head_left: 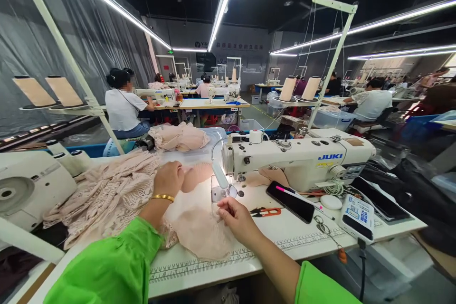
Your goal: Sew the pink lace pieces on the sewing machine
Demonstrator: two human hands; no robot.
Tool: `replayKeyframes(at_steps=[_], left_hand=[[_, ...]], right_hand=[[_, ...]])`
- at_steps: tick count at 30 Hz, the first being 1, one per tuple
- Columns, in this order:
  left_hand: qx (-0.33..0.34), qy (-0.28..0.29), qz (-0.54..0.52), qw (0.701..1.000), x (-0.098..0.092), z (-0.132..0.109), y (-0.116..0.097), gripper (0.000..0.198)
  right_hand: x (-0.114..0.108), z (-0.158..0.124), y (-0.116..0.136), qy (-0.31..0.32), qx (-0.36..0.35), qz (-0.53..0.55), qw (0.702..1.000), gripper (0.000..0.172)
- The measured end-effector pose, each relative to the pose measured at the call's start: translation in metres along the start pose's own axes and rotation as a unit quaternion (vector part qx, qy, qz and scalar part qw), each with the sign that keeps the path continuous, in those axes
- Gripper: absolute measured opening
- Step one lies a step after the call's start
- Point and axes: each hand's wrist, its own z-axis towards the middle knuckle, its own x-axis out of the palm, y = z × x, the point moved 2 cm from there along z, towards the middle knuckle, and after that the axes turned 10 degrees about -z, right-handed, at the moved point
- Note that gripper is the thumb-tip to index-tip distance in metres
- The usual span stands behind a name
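Observation:
My left hand (168, 179), with a gold bangle at its wrist, is curled between a heap of beige lace fabric (123, 185) and a flat beige fabric piece (195, 176). Its fingertips are mostly hidden, so what they grip cannot be made out. Close to the needle area of the white sewing machine (292, 156), my right hand (235, 218) pinches the edge of a sheer beige fabric panel (201, 235). That panel lies on the table in front of the machine, partly over the printed ruler strip (256, 252).
Orange-handled thread snips (266, 212), a black phone (290, 202) and a pink-tipped pen (297, 195) lie right of my right hand. A white power bank (356, 216) sits near the right edge. Another machine (28, 194) stands at left. Co-workers sit beyond.

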Motion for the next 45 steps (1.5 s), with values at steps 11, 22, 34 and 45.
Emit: replayKeyframes(at_steps=[11,22,34,45], left_hand=[[0.030,0.224,-0.138,0.964,0.008,-0.100,-0.025,0.019],[0.237,0.357,-0.095,0.898,0.036,-0.097,-0.055,0.058],[0.347,0.221,0.096,0.906,0.037,-0.107,-0.048,0.011],[0.430,0.162,0.078,0.885,0.088,-0.063,-0.042,0.017]], right_hand=[[-0.004,-0.001,0.008,-0.005,0.024,0.053,0.998,0.039],[-0.012,-0.038,0.002,-0.061,-0.156,-0.184,0.969,0.037],[-0.042,0.002,-0.007,0.015,-0.332,-0.421,0.844,0.023],[-0.059,0.032,-0.008,0.111,-0.365,-0.452,0.806,0.030]])
